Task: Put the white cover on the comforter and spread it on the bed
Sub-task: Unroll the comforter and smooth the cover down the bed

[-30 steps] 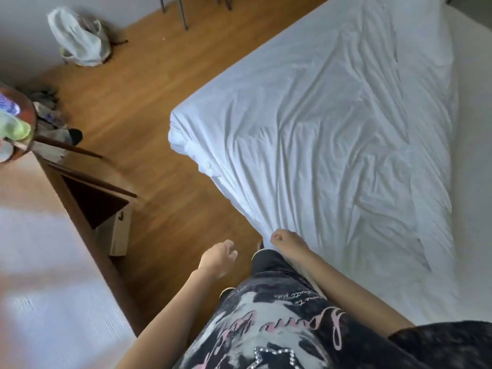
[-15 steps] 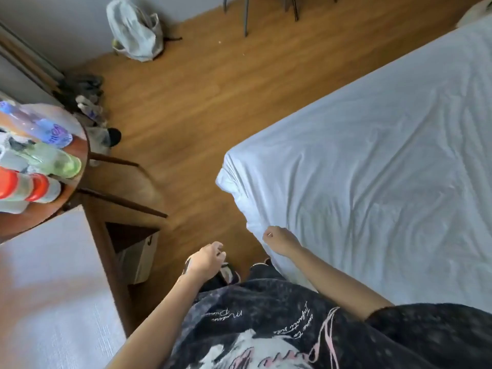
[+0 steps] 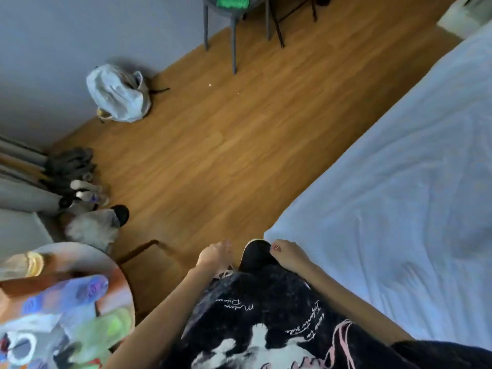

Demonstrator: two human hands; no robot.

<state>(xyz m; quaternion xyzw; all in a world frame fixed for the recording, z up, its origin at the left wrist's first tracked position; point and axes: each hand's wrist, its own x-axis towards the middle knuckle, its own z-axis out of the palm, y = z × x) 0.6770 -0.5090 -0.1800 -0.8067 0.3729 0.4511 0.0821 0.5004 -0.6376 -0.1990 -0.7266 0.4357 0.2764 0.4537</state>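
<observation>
The white covered comforter lies spread over the bed on the right, wrinkled, its near corner hanging by my legs. My right hand pinches that near corner with curled fingers. My left hand hovers to the left of it over the floor, fingers loosely curled and holding nothing. The frame is blurred by head motion.
Wooden floor runs left of the bed. A round side table with bottles stands at lower left. A white plastic bag sits by the wall, shoes lie near the curtain, and a grey chair stands at the top.
The view has swung left and toward the floor, so less of the bed shows. My right hand still holds the comforter's corner; my left hand stays beside it.
</observation>
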